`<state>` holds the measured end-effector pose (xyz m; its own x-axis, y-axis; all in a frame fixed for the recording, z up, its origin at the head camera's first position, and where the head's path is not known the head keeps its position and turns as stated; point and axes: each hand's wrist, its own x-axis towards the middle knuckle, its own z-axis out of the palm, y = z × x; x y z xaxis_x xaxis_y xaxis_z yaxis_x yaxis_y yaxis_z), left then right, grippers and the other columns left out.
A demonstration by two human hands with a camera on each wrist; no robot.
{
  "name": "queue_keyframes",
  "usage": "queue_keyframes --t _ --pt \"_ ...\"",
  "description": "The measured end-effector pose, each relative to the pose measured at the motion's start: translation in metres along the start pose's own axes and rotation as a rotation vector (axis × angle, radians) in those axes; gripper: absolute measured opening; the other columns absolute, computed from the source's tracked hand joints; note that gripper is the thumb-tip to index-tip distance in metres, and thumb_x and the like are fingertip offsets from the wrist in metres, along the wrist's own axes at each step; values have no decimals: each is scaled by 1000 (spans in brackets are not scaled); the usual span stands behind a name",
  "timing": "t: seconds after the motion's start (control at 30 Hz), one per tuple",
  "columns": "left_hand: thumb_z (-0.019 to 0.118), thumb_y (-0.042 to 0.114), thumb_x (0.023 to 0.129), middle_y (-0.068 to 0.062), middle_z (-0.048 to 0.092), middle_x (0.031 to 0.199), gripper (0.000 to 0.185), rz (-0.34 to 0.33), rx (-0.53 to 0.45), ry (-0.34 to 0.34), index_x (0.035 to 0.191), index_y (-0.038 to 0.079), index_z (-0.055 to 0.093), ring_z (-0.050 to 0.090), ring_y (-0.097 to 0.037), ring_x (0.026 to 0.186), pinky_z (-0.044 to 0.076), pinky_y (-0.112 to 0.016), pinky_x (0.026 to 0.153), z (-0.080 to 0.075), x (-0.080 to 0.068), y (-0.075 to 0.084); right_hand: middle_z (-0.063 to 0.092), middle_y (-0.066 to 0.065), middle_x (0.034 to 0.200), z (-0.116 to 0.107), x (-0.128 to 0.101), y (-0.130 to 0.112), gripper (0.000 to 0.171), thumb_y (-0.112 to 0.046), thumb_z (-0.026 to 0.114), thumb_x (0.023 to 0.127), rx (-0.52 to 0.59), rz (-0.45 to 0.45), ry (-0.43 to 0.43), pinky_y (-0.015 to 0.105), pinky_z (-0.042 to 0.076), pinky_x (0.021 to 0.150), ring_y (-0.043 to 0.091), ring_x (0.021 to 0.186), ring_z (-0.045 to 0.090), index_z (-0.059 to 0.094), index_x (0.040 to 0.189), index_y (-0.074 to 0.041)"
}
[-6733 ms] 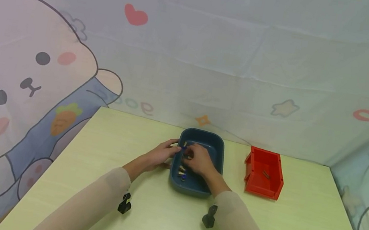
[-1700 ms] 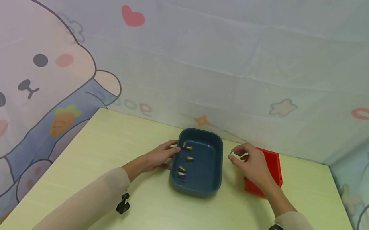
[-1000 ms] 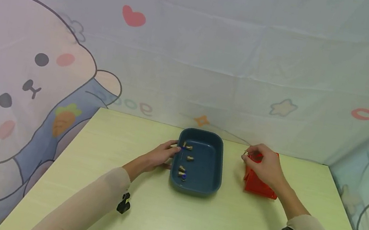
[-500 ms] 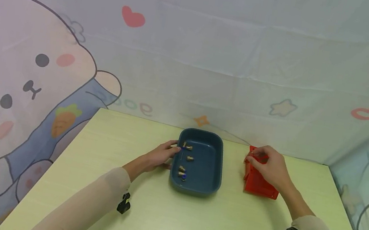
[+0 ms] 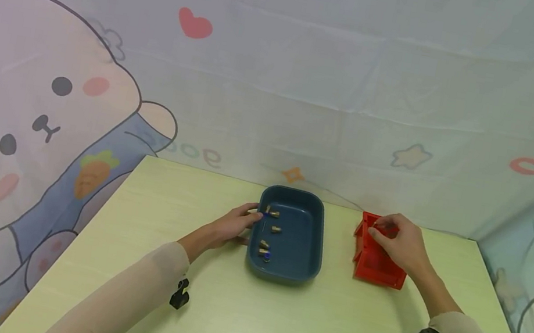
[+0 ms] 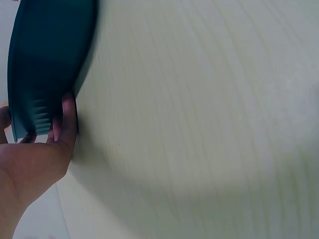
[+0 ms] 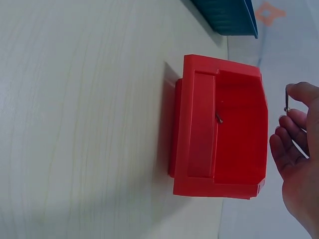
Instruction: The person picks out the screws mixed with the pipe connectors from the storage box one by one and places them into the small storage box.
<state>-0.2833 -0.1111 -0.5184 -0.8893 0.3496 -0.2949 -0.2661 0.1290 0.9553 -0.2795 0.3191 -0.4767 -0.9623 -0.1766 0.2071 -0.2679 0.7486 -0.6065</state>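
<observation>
Red plastic: from the head view, a bin (image 5: 381, 259) sits on the pale green table (image 5: 242, 315), just right of a dark blue tray (image 5: 304, 243). The right hand (image 5: 399, 244) hovers over the bin's far end, fingers curled together; what they pinch is too small to tell here. The left hand (image 5: 235, 225) rests against the tray's left rim, fingers curled round its edge. Several small brass fittings (image 5: 270, 229) lie along the left side of the tray.

The left wrist view shows the tray (image 6: 47, 64) edge-on, with the left hand (image 6: 35, 159) gripping its rim, fingertips pressed to the outer wall where it meets the table (image 6: 199, 124).

The right wrist view looks into the bin (image 7: 219, 124), where one small pin (image 7: 219, 117) lies against the inner step. The right hand (image 7: 299, 164) hangs above the open mouth, thumb and fingertip pinching a thin metal rod (image 7: 286, 99), held apart from the bin. A corner of the tray (image 7: 227, 17) shows beyond.
</observation>
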Motion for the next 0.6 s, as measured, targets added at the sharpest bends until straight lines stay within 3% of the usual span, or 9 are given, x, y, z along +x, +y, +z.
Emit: queue_keyframes --t 0.6 --pt "52 34 114 -18 48 155 59 -10 -8 -14 167 19 32 53 -36 141 61 -44 91 0 0 -2 71 17 110 0 -1 16 28 -23 74 101 -16 16 -4 47 54 88 33 98 67 68 115 1"
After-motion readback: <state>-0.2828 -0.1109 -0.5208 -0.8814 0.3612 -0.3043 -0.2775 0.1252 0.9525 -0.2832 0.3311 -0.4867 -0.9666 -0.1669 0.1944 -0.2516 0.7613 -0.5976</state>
